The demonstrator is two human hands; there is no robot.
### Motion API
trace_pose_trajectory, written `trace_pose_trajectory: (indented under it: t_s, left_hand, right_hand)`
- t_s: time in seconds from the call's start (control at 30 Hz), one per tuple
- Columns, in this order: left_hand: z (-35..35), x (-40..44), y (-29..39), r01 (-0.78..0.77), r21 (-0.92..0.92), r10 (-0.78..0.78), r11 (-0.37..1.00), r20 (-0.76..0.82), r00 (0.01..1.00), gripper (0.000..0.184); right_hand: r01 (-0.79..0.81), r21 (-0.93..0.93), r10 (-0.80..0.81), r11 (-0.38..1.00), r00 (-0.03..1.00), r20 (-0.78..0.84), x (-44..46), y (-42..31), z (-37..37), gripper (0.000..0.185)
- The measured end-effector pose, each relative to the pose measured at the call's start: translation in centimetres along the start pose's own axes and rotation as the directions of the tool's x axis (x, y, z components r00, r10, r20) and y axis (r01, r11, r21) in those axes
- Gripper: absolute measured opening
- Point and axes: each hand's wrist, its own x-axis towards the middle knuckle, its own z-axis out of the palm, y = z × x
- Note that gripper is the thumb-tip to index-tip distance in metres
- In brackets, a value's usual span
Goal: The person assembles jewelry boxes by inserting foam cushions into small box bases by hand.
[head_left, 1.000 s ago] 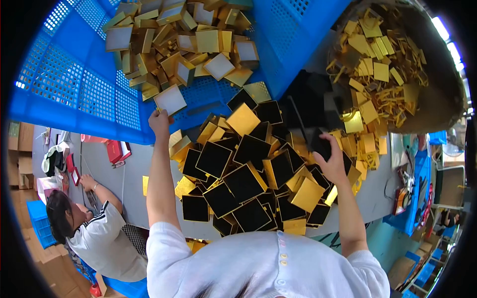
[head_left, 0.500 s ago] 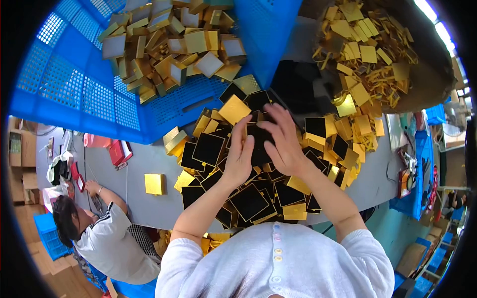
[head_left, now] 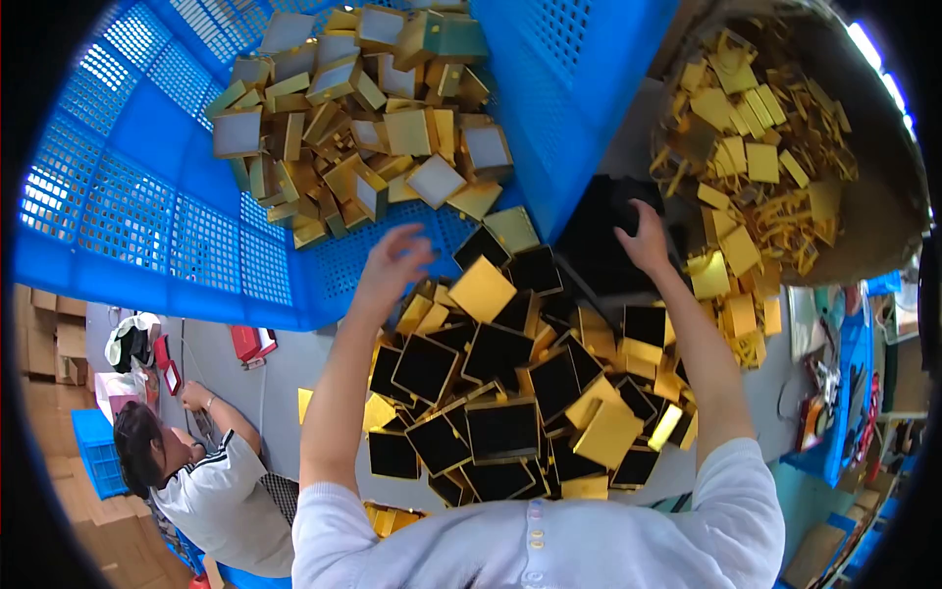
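The left hand (head_left: 397, 263) is located over the near edge of the blue basket (head_left: 294, 299). Its fingers are loosely curled and partly open; motion blur obscures them, and whether they hold anything cannot be determined. The right hand (head_left: 643, 239) is positioned at the black material (head_left: 601, 221), thumb and fingers spread apart; whether it grips a piece cannot be determined.

The black-faced gold boxes (head_left: 502, 430) form a heap on the grey table (head_left: 280, 368), between the two forearms. Units lie at mixed angles (several overlap, and some present a plain gold side). The blue basket, at upper left, contains gold boxes with pale faces (head_left: 435, 182). At upper right, a brown container (head_left: 888, 221) contains gold pieces and strips (head_left: 760, 162). At far left, a co-worker (head_left: 221, 501) sits with one hand near a small red box (head_left: 172, 378).
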Motion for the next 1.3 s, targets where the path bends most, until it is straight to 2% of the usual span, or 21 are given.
trace_pose_trajectory:
  t_s: [0.03, 0.1, 0.17, 0.37, 0.4, 0.43, 0.47, 0.5, 0.53, 0.57, 0.63, 0.7, 0.77, 0.8, 0.9, 0.97, 1.03, 1.1, 1.17, 1.23, 1.3]
  left_hand:
    - [-0.6, 3.6, -0.8, 0.054, -0.173, -0.086, 0.983, -0.182, 0.980, 0.061]
    - [-1.5, 11.2, -4.4, 0.197, -0.024, -0.191, 0.980, -0.377, 0.906, 0.060]
    - [-3.1, 19.9, -11.6, 0.229, 0.155, -0.110, 0.961, -0.544, 0.832, 0.058]
    - [0.5, 21.1, -14.7, 0.068, 0.421, 0.281, 0.904, -0.707, 0.649, 0.046]
    - [0.9, 19.3, -13.5, 0.074, 0.424, 0.279, 0.903, -0.707, 0.651, 0.046]
    - [1.1, 17.3, -12.1, -0.050, 0.074, 0.086, 0.996, -0.653, 0.752, 0.043]
    - [1.3, 14.9, -10.1, -0.113, -0.301, -0.063, 0.947, -0.519, 0.852, 0.040]
    - [1.2, 12.7, -8.9, -0.105, -0.298, -0.068, 0.949, -0.517, 0.853, 0.040]
    - [0.9, 10.5, -7.8, -0.044, -0.275, -0.080, 0.960, -0.422, 0.903, 0.041]
    - [1.1, 8.2, -6.4, 0.017, -0.247, -0.098, 0.969, -0.319, 0.943, 0.042]
    - [3.9, 2.4, -1.4, 0.034, -0.190, -0.092, 0.981, -0.310, 0.946, 0.045]
    - [6.5, -0.5, -0.7, 0.037, -0.131, -0.076, 0.991, -0.305, 0.949, 0.048]
    - [8.6, -2.1, -2.0, -0.392, 0.187, 0.429, 0.901, -0.238, 0.872, 0.055]
    - [10.3, -3.5, -1.0, -0.424, 0.143, 0.446, 0.894, -0.203, 0.872, 0.055]
    - [14.6, -6.7, 2.2, -0.347, -0.089, 0.344, 0.934, -0.052, 0.938, 0.050]
    - [16.0, -8.2, 3.5, -0.343, -0.066, 0.341, 0.937, -0.043, 0.939, 0.043]
    - [16.8, -9.0, 3.5, -0.351, -0.196, 0.350, 0.916, -0.043, 0.936, 0.044]
    - [16.9, -9.2, 3.5, -0.414, -0.077, 0.416, 0.907, 0.001, 0.909, 0.044]
    - [17.0, -9.6, 3.5, -0.469, 0.039, 0.467, 0.882, 0.053, 0.883, 0.045]
    - [17.1, -10.1, 4.1, -0.427, -0.012, 0.427, 0.904, -0.023, 0.904, 0.043]
    - [17.1, -10.2, 4.0, -0.434, 0.004, 0.434, 0.901, -0.032, 0.900, 0.039]
  right_hand:
    - [-0.028, -0.096, 0.030, 0.995, 0.999, 0.022, 1.7, 2.3, 0.8, 0.063]
    - [-0.043, -0.181, 0.052, 0.982, 0.998, 0.045, 3.9, 4.4, 1.8, 0.073]
    - [-0.139, -0.258, 0.173, 0.956, 0.979, 0.111, 4.8, 5.3, 2.3, 0.077]
    - [-0.175, -0.114, 0.189, 0.978, 0.973, 0.132, 4.7, 7.4, 1.0, 0.057]
    - [-0.199, -0.067, 0.204, 0.978, 0.977, 0.070, 4.3, 7.2, 0.3, 0.051]
    - [-0.203, -0.063, 0.207, 0.977, 0.976, 0.073, 3.7, 6.9, -0.3, 0.051]
    - [-0.159, -0.060, 0.152, 0.985, 0.982, -0.115, 3.0, 6.4, -1.1, 0.046]
    - [-0.119, -0.067, 0.094, 0.991, 0.951, -0.296, 2.0, 5.7, -2.3, 0.042]
    - [-0.099, 0.150, 0.154, 0.984, 0.897, -0.414, 1.0, 2.0, -3.6, 0.038]
    - [-0.111, 0.148, 0.163, 0.983, 0.896, -0.414, 0.1, -1.6, -4.8, 0.038]
    - [-0.020, 0.752, 0.381, 0.659, 0.871, -0.310, -2.1, -6.8, -6.8, 0.035]
    - [-0.186, 0.796, 0.347, 0.575, 0.937, -0.032, -4.6, -9.1, -8.1, 0.037]
    - [-0.229, 0.799, 0.314, 0.555, 0.948, 0.053, -6.9, -12.6, -8.5, 0.035]
    - [-0.220, 0.888, 0.290, 0.404, 0.951, 0.104, -7.4, -16.0, -9.0, 0.037]
    - [-0.117, 0.861, 0.064, 0.494, 0.993, 0.099, -9.2, -18.4, -7.5, 0.036]
    - [-0.060, 0.568, 0.064, 0.821, 0.998, 0.013, -9.8, -19.7, -8.1, 0.036]
    - [0.018, 0.529, 0.018, 0.848, 0.998, -0.064, -9.8, -19.9, -8.9, 0.039]
    - [0.296, 0.466, -0.273, 0.834, 0.955, -0.118, -9.3, -19.3, -9.6, 0.040]
    - [0.258, 0.607, -0.354, 0.752, 0.934, 0.041, -9.3, -18.9, -9.6, 0.042]
    - [0.425, 0.410, -0.489, 0.807, 0.870, 0.060, -9.4, -19.1, -9.7, 0.042]
    - [0.452, 0.412, -0.517, 0.791, 0.854, 0.055, -9.6, -19.0, -9.4, 0.041]
